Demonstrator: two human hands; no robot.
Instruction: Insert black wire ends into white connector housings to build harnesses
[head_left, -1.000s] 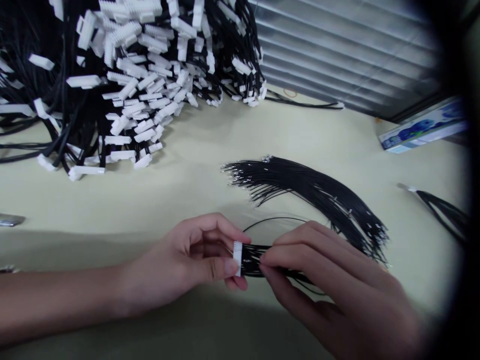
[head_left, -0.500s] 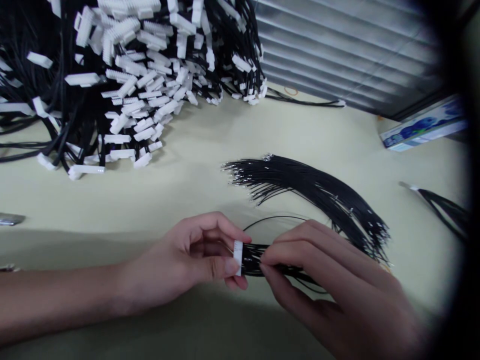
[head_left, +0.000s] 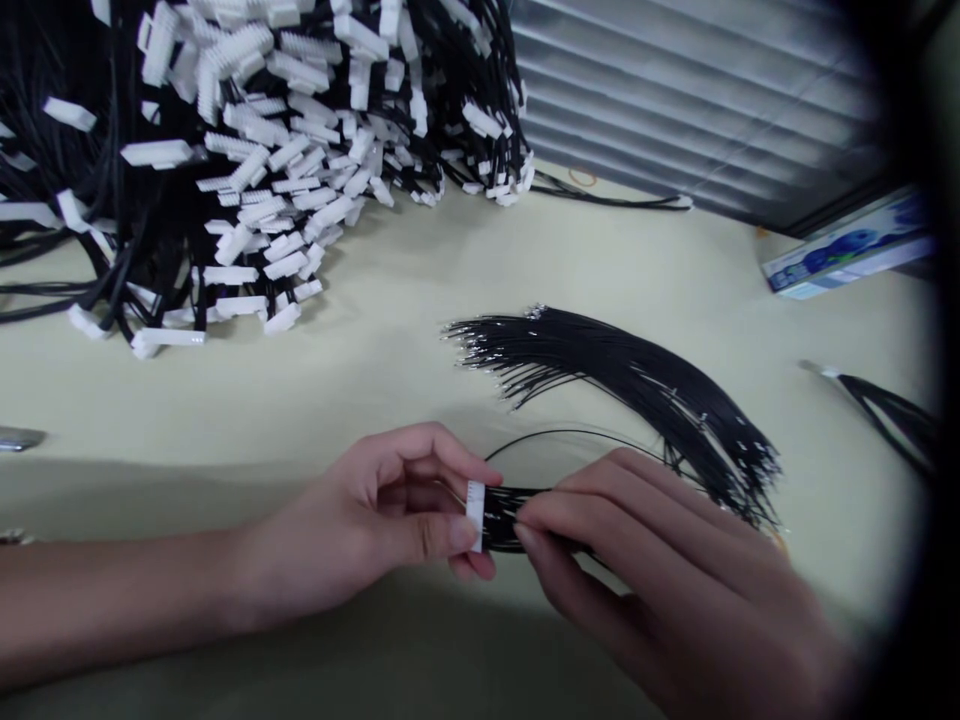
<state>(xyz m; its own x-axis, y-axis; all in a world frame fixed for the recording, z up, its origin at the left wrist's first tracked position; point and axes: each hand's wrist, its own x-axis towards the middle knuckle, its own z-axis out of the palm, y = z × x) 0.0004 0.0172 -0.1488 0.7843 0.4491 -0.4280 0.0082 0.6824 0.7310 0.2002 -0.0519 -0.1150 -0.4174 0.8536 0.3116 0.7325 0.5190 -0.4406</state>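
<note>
Over the table (head_left: 375, 390) | our left hand (head_left: 405, 510) pinches the white connector (head_left: 475, 515) | our right hand (head_left: 637, 560) pinches its black wires (head_left: 504, 520)

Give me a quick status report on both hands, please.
Left hand holds white connector. Right hand, fingers pinched at its black wires. Loose wire bundle lies just beyond.

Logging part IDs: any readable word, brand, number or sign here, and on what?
No text is readable.
Box: blue print, too blurred to read.
White connector in the left hand: tiny marks, too small to tell whether they are lettering.
Piled connectors: no legible markings.
</note>
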